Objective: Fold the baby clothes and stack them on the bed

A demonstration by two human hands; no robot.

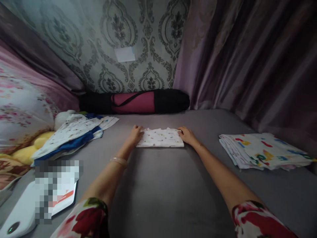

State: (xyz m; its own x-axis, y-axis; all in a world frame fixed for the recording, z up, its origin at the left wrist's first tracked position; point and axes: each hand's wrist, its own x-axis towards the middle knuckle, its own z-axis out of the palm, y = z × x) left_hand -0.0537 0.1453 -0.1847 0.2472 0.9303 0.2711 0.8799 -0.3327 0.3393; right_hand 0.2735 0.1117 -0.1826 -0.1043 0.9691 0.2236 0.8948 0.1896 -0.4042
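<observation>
A small white printed garment point(160, 138) lies folded into a flat rectangle in the middle of the grey bed surface point(158, 188). My left hand point(135, 134) rests on its far left corner, fingers curled over the edge. Across from it, my right hand point(187, 135) holds the far right corner the same way. Both arms stretch straight forward, and a bangle sits on my left wrist.
A stack of folded white cloths with coloured prints point(262, 150) lies at the right. A loose heap of white and blue clothes point(74, 134) sits at the left, beside a yellow soft toy point(32, 148). A black and maroon roll bag point(135, 101) lies along the wall. A white device point(22, 211) is at front left.
</observation>
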